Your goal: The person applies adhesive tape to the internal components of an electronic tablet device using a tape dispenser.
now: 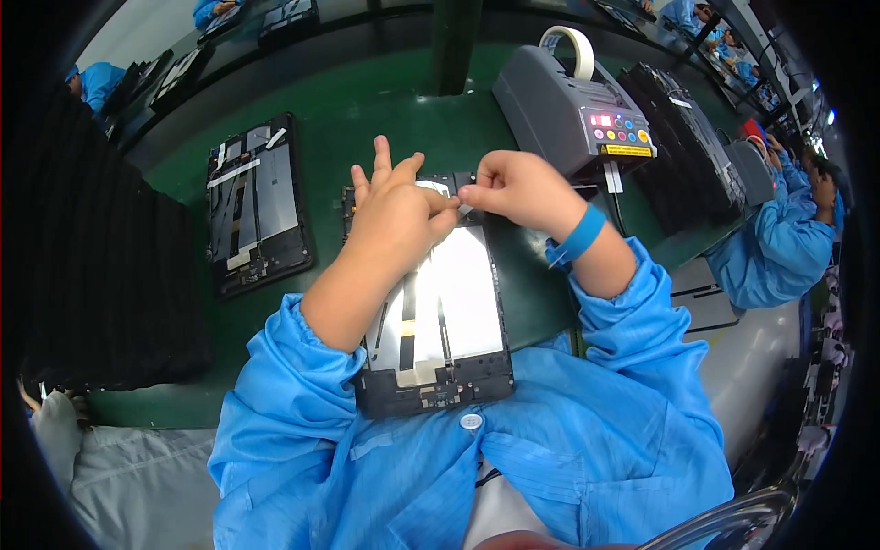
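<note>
An opened tablet (472,293), its silver inside and black frame showing, lies before me with its near end against my blue jacket. Over its far end, my left hand (394,215) pinches thumb and forefinger together, the other fingers raised and spread. Almost touching it from the right, my right hand (522,188) is also closed in a pinch, a blue band (579,236) around its wrist. Whatever sits between the fingertips is too small to make out. A whitish patch (434,187) shows on the tablet beside the left fingers.
A second opened tablet (266,206) lies left on the green table (394,115). A grey tape dispenser (559,110) with a tape roll (581,53) stands far right, beside stacked tablets (683,137). A tall black stack (101,266) fills the left. A co-worker (775,247) sits at right.
</note>
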Motion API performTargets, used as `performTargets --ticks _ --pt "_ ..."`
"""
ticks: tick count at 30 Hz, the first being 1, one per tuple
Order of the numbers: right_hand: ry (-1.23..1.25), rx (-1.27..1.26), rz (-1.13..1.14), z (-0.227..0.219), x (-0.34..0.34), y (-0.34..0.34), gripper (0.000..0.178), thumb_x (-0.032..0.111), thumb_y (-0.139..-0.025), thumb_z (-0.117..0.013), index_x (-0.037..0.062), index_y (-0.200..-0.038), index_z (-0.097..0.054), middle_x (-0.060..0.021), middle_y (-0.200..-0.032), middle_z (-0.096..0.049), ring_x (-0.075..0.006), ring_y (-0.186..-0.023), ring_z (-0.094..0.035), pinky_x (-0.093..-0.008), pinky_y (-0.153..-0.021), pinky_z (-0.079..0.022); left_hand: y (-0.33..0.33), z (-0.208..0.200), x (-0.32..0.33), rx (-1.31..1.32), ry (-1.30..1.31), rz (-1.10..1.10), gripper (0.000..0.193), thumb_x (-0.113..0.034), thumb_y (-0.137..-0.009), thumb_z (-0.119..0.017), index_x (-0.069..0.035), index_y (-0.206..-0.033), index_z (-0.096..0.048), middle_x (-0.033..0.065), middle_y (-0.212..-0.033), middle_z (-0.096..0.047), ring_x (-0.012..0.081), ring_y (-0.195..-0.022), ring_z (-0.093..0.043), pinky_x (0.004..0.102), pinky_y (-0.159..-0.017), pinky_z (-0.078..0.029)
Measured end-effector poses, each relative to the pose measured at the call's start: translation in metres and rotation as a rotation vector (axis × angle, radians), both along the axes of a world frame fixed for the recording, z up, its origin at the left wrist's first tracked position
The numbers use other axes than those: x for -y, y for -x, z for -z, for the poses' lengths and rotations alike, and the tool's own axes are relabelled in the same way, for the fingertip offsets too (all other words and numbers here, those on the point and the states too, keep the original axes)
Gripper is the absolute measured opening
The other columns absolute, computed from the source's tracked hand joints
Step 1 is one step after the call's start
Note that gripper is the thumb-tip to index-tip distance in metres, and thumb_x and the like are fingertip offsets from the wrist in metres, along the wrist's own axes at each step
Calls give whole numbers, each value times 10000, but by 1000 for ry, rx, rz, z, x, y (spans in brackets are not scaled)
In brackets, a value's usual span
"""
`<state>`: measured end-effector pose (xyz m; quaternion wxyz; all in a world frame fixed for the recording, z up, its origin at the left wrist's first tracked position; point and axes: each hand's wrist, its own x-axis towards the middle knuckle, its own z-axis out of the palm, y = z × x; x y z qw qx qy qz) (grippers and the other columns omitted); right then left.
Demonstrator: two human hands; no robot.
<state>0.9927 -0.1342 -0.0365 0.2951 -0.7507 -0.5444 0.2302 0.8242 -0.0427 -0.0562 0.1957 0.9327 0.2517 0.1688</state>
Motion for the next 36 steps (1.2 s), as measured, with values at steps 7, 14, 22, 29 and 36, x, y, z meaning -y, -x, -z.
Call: performTargets --ticks 7,14,22,29,36 --pt "-102 -384 284 38 -3 6 254 229 -834 -664 20 -836 -520 -102 -660 -571 -206 -610 -582 -351 -583 -486 3 -1 0 32 -22 10 161 -280 -776 -697 -190 -893 -762 207 -1371 -444 440 -1393 -150 632 -1082 -108" --pt "-165 176 163 31 70 33 470 307 -853 -596 -13 -1184 -504 -267 -1122 -540 -359 -1060 -525 -462 -924 -402 69 -29 25 -131 -87 -36 756 -222 -751 -715 -30 -1384 -349 283 -1439 -278 474 -1362 -195 523 -1115 -186" --pt "8 278 -161 33 123 93 862 548 -890 -457 -128 -1382 -248 -333 -1460 -189 -456 -1393 -109 -573 -1101 -92 158 -14 76 -127 476 110 1262 -351 -559 -879 50 -1445 -74 436 -1418 -18 561 -1350 -58 510 -1102 -204" --pt "-511 -402 -172 17 39 105 563 233 -971 -405 -100 -1400 -258 -275 -1467 -260 -361 -1399 -203 -370 -1129 -167 181 -54 30 144 283 90 1322 -216 -427 -906 -25 -1472 -121 369 -1458 -95 475 -1381 -128 437 -1107 -216" --pt "-381 -487 -174 34 -108 142 729 358 -926 -478 -169 -1362 -227 -306 -1250 -489 -377 -1169 -494 -357 -986 -388 211 -58 -82 234 330 -149 1058 -71 -455 -812 -74 -1415 -366 252 -1444 -318 317 -1365 -307 346 -1086 -292"
